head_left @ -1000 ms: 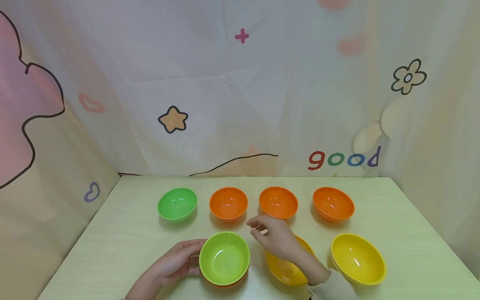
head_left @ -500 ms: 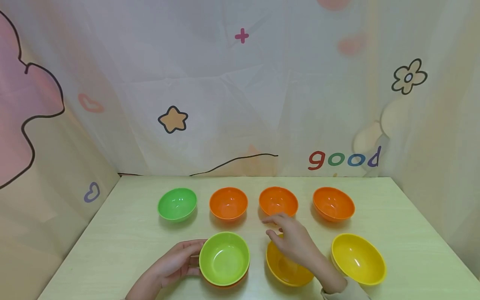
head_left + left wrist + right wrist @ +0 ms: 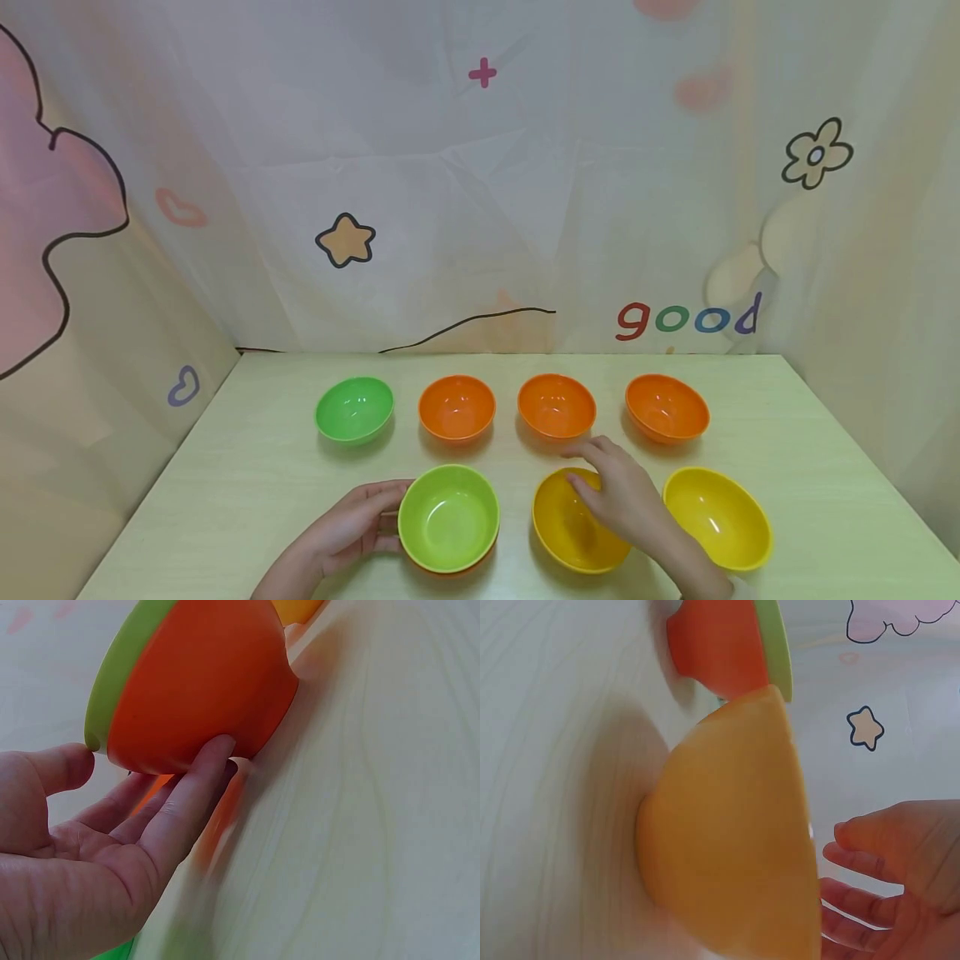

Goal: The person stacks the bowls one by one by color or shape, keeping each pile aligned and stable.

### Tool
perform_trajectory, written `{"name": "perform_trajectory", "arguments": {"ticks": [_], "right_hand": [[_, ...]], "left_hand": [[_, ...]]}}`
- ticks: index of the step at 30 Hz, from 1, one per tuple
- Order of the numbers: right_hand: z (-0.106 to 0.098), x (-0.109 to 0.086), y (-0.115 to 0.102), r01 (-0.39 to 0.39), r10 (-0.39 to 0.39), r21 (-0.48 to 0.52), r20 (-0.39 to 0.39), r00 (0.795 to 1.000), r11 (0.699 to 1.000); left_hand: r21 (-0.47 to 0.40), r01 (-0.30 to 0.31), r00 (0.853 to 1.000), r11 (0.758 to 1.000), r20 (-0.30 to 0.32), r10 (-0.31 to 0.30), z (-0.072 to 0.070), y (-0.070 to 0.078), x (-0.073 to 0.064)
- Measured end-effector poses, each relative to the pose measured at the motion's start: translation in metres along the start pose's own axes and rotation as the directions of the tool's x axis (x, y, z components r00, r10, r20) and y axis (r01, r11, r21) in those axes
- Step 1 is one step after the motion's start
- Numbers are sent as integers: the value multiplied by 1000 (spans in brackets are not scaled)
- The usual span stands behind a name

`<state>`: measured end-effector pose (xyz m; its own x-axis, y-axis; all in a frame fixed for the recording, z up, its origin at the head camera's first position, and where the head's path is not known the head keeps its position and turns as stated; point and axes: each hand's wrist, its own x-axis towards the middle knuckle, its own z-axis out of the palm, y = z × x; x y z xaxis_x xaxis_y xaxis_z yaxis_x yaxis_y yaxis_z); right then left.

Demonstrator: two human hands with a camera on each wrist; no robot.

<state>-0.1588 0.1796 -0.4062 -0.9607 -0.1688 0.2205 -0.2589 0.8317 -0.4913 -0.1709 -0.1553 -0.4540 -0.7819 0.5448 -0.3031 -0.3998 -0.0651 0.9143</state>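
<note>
A lime green bowl (image 3: pixel 448 518) sits nested in an orange bowl (image 3: pixel 206 690), which stands on the table at front centre. My left hand (image 3: pixel 358 523) is at the stack's left side, its fingers extended against the orange wall and its thumb at the green rim in the left wrist view. My right hand (image 3: pixel 626 500) hovers over a yellow bowl (image 3: pixel 573 542), fingers loosely bent and holding nothing. In the right wrist view that hand (image 3: pixel 900 877) is beside the yellow bowl's rim, partly hidden by the bowl.
Along the back of the table (image 3: pixel 225 500) stand a green bowl (image 3: pixel 355 410) and three orange bowls (image 3: pixel 457 408). A second yellow bowl (image 3: pixel 720 521) is at front right. Behind the table hangs a printed cloth (image 3: pixel 450 208).
My right hand has moved right, from near the lime green bowl to over the yellow bowl. My left hand and the bowls have kept their places.
</note>
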Motion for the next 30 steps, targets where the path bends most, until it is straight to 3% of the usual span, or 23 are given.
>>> {"name": "perform_trajectory", "arguments": {"ticks": [14, 30], "right_hand": [[-3, -12, 14, 3, -8, -85, -55, 998, 996], [-4, -14, 21, -105, 111, -146, 30, 993, 984]], "left_hand": [[3, -1, 1000, 1000, 9, 1, -1, -1, 0], [-1, 4, 1000, 1000, -1, -4, -1, -1, 1]]}}
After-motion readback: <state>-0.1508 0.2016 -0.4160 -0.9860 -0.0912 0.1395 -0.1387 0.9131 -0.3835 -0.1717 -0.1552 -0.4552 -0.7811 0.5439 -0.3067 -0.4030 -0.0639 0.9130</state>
